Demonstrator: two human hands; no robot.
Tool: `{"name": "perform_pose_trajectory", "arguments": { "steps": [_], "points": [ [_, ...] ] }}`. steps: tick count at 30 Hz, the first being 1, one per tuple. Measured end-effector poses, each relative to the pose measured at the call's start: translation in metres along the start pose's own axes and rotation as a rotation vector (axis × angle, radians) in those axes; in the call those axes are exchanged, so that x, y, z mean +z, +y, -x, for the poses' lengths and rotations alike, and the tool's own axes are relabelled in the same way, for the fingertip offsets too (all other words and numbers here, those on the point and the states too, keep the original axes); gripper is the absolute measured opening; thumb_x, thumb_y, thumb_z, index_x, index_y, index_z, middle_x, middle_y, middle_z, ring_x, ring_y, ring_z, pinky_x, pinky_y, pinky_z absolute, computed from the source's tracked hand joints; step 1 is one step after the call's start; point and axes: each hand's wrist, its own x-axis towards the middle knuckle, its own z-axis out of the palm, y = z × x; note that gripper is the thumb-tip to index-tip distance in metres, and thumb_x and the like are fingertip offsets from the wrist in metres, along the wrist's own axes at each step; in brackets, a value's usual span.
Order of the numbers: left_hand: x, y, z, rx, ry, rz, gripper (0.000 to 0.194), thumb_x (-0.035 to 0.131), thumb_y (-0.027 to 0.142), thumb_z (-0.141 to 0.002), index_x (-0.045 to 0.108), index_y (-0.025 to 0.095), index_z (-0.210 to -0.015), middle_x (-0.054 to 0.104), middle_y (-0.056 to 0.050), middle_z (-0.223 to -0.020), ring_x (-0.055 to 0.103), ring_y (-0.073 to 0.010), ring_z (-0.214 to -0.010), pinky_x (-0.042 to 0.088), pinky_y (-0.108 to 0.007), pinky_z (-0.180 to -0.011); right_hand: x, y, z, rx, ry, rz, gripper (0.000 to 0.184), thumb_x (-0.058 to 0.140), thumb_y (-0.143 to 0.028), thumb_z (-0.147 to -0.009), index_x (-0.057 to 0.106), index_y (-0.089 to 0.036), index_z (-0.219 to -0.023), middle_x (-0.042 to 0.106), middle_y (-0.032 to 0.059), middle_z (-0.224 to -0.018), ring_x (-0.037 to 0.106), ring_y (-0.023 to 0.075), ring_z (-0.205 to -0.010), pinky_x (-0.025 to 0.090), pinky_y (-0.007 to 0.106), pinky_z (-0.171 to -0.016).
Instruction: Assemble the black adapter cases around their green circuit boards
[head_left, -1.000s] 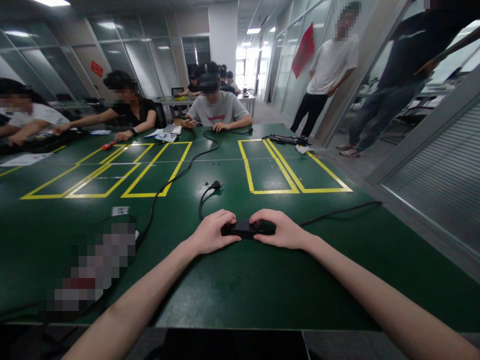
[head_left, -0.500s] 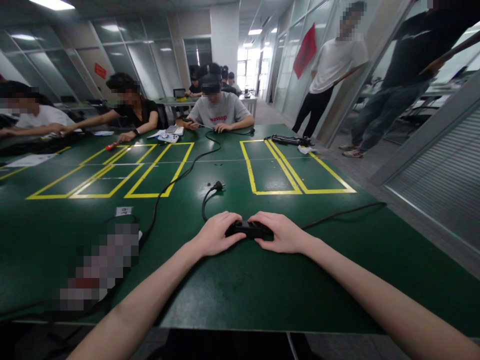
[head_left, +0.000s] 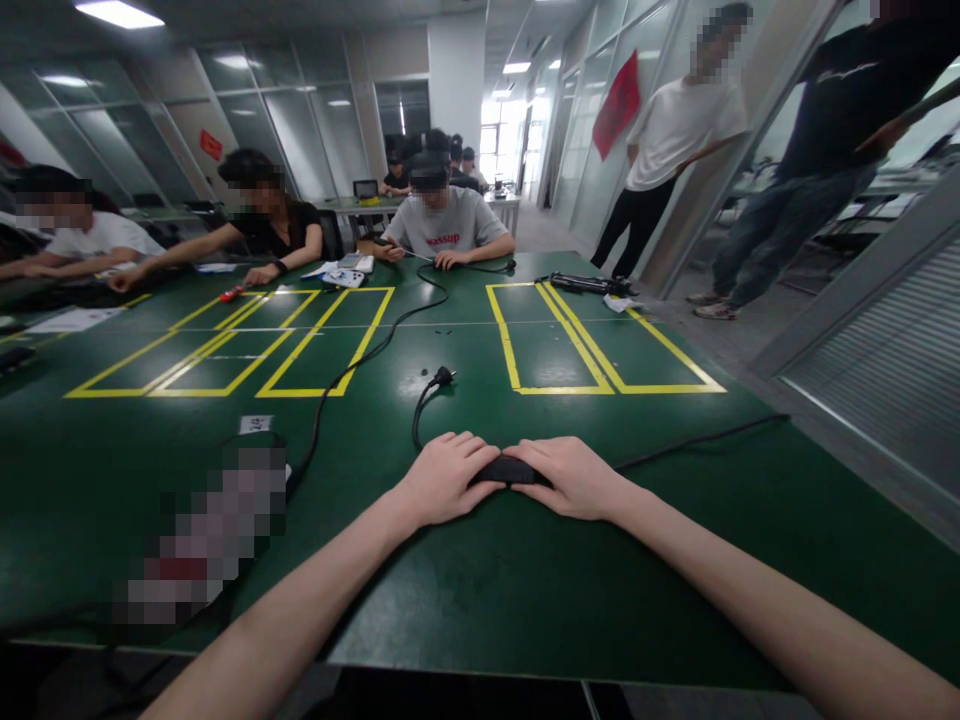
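Both of my hands grip a black power adapter [head_left: 512, 470] low over the green table [head_left: 480, 590]. My left hand [head_left: 448, 478] is closed round its left end, thumb along the near side and fingers over the top. On the right end, my right hand [head_left: 574, 478] is closed in the same way, the fingertips of both hands almost meeting. A short black cord with a plug [head_left: 444, 376] curves up beyond my left hand. From behind my right hand a thin black cable [head_left: 705, 440] runs off to the right. The adapter's ends are hidden by my fingers.
A blurred-out power strip [head_left: 210, 535] lies left of my left forearm. Yellow tape outlines [head_left: 566, 390] mark the table further off. A long black cable [head_left: 319, 420] crosses it. A person [head_left: 442, 225] sits opposite, others at the left; a folded black tripod-like thing [head_left: 585, 283] lies at the far right.
My hands have drawn closer together on the adapter, covering more of its top. The whole view has shifted a little.
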Motion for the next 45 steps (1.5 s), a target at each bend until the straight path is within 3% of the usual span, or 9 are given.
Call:
{"name": "perform_pose_trajectory", "arguments": {
  "steps": [7,13,20,24,31,35,40,45],
  "points": [
    [0.002,0.004,-0.004,0.032,0.051,-0.004,0.025,0.053,0.031,-0.104,0.061,0.016,-0.122,0.075,-0.011,-0.114,0.070,-0.0240,-0.100,0.052,-0.037,-0.085,0.003,0.005,0.000,-0.067,0.175,0.098,0.038,0.052,-0.046,-0.104,0.063,-0.016,-0.124,0.074,0.0108,-0.096,0.072,0.0221,-0.083,0.052,0.032,-0.071],
    [-0.001,0.002,-0.001,0.067,0.139,0.001,0.035,0.055,0.042,-0.103,0.065,0.017,-0.123,0.077,-0.011,-0.111,0.071,-0.0244,-0.099,0.054,-0.037,-0.085,0.004,0.003,0.001,-0.096,0.202,0.072,0.033,0.052,-0.042,-0.105,0.067,-0.015,-0.115,0.074,0.0105,-0.093,0.072,0.0220,-0.078,0.052,0.032,-0.068],
    [0.001,-0.004,0.000,0.064,0.216,0.034,0.035,0.055,0.041,-0.103,0.068,0.017,-0.124,0.078,-0.011,-0.103,0.074,-0.0232,-0.093,0.058,-0.037,-0.084,0.003,0.009,-0.003,-0.117,0.256,0.081,0.037,0.051,-0.047,-0.104,0.069,-0.017,-0.113,0.075,0.0111,-0.092,0.071,0.0216,-0.076,0.051,0.032,-0.067],
    [0.004,-0.007,0.000,0.087,0.286,0.080,0.038,0.061,0.041,-0.100,0.066,0.015,-0.128,0.078,-0.013,-0.113,0.075,-0.0242,-0.101,0.060,-0.037,-0.091,0.005,0.009,-0.005,-0.117,0.294,0.107,0.035,0.051,-0.045,-0.105,0.069,-0.015,-0.103,0.074,0.0094,-0.082,0.069,0.0212,-0.070,0.049,0.032,-0.063],
    [0.005,-0.005,0.000,0.057,0.225,0.130,0.029,0.064,0.038,-0.099,0.069,0.017,-0.119,0.080,-0.009,-0.103,0.077,-0.0227,-0.093,0.059,-0.036,-0.091,0.010,0.013,-0.002,-0.183,0.354,0.090,0.032,0.055,-0.043,-0.103,0.069,-0.015,-0.107,0.075,0.0077,-0.080,0.070,0.0197,-0.068,0.047,0.031,-0.062],
    [0.001,-0.004,-0.001,0.018,0.180,0.145,0.035,0.064,0.038,-0.099,0.067,0.017,-0.127,0.079,-0.011,-0.113,0.077,-0.0239,-0.100,0.059,-0.036,-0.092,0.008,0.013,-0.001,-0.126,0.310,0.102,0.032,0.054,-0.043,-0.104,0.071,-0.015,-0.107,0.077,0.0089,-0.082,0.071,0.0207,-0.069,0.050,0.032,-0.063],
    [0.000,-0.005,-0.001,-0.004,0.128,0.144,0.030,0.062,0.037,-0.100,0.069,0.019,-0.124,0.080,-0.010,-0.111,0.077,-0.0230,-0.097,0.057,-0.037,-0.092,0.004,0.016,-0.004,-0.123,0.212,-0.016,0.028,0.057,-0.040,-0.101,0.070,-0.018,-0.111,0.078,0.0089,-0.090,0.075,0.0222,-0.078,0.053,0.032,-0.067],
    [0.003,-0.008,-0.001,-0.042,0.132,0.143,0.038,0.066,0.041,-0.097,0.067,0.019,-0.128,0.079,-0.011,-0.114,0.077,-0.0246,-0.100,0.057,-0.038,-0.091,0.005,0.016,-0.002,-0.105,0.238,-0.004,0.027,0.054,-0.036,-0.102,0.069,-0.017,-0.114,0.078,0.0126,-0.100,0.075,0.0230,-0.082,0.054,0.032,-0.071]
  ]
}}
